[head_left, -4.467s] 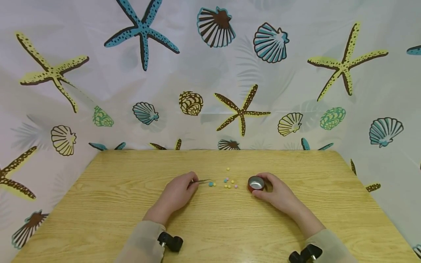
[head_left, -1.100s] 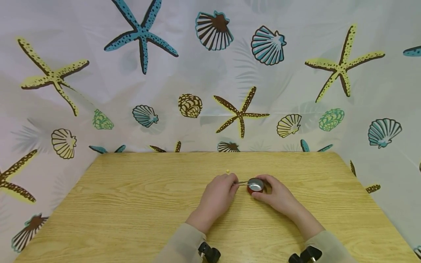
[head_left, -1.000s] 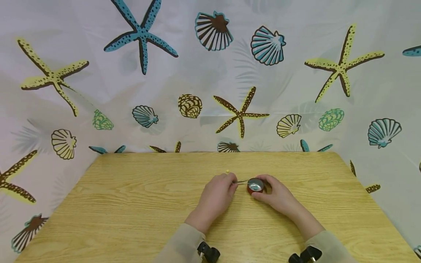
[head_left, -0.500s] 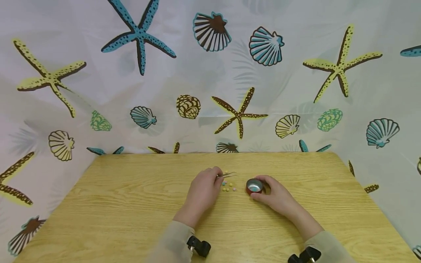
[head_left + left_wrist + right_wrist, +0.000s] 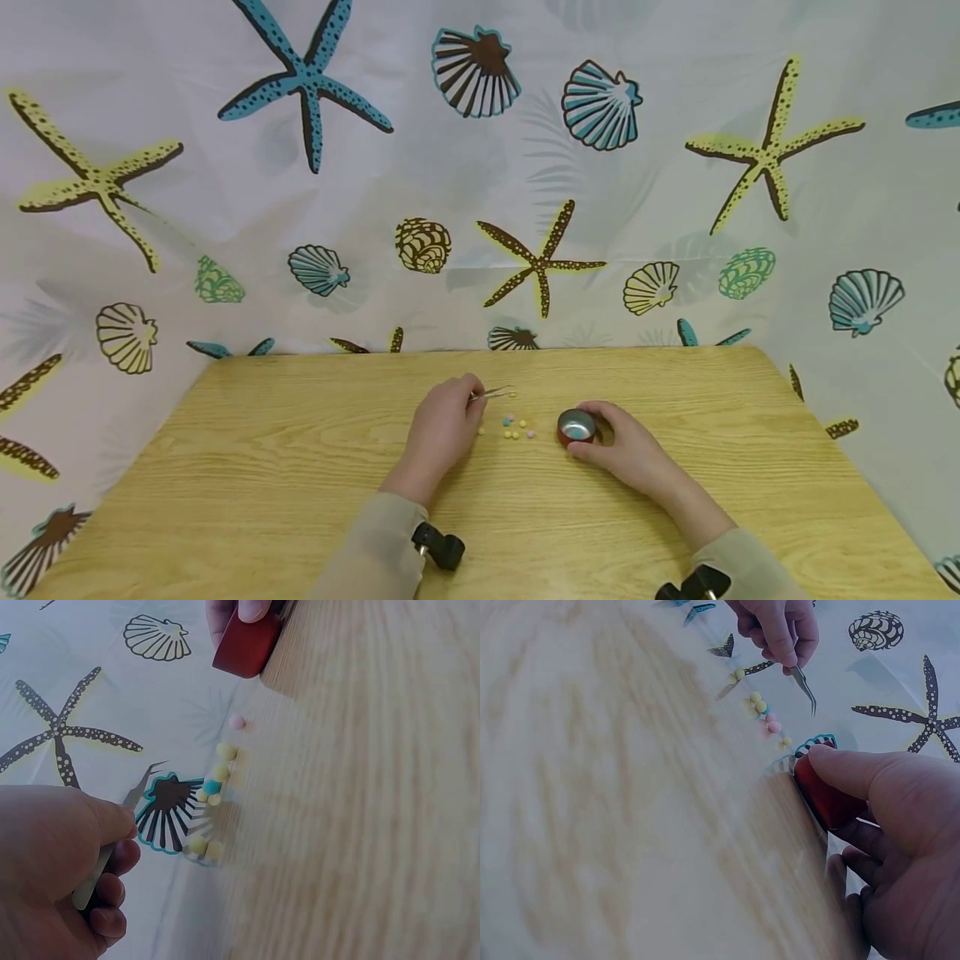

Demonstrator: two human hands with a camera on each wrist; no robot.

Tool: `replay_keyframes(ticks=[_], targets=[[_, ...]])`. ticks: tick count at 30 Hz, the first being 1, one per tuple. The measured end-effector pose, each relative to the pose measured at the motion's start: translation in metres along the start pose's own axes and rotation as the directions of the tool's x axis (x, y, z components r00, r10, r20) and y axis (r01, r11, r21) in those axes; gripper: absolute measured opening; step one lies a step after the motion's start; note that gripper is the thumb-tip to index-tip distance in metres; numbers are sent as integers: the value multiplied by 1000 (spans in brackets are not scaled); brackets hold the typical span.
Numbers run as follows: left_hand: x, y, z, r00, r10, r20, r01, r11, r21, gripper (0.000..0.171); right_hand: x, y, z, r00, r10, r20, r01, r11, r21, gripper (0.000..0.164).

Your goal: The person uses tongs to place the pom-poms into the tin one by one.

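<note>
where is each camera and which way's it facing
Head: on the head, facing forward and down at the table and backdrop; left hand, right hand, sleeves show.
Left wrist: on that wrist, facing left hand, small balls and red cup; right hand partly shows.
Right wrist: on that wrist, facing the right hand and red cup; left hand beyond.
Both wrist views share tweezers, small balls, red cup.

Head view: I look forward and down over the wooden table (image 5: 262, 467), far enough back to frame the left hand (image 5: 442, 425), right hand (image 5: 626, 450) and seashell-print cloth (image 5: 465, 183) beyond.
Left wrist view: I sit close by the left hand, rolled sideways, facing the red cup (image 5: 249, 649).
Right wrist view: I sit close by the right hand, also rolled, facing the left.
Shared by all three: red cup, small pastel balls (image 5: 211, 786).
</note>
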State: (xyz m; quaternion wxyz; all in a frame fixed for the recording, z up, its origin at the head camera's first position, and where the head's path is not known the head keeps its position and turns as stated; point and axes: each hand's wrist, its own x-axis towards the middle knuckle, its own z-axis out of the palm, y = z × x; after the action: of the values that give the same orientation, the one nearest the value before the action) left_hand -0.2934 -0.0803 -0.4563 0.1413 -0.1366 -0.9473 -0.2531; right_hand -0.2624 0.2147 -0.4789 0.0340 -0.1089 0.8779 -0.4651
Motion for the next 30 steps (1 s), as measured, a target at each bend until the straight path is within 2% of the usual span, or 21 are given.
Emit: replay_keyframes(ticks=[10,30], targets=[[10,-4,4,999,-20,48,18,999,31,8,1,0,0,1000,-1,7,1,1000,1,65],[17,-7,11,993,-47,107,39,997,72,8,1,2,0,1000,-6,-4,6,1000,-8,66]])
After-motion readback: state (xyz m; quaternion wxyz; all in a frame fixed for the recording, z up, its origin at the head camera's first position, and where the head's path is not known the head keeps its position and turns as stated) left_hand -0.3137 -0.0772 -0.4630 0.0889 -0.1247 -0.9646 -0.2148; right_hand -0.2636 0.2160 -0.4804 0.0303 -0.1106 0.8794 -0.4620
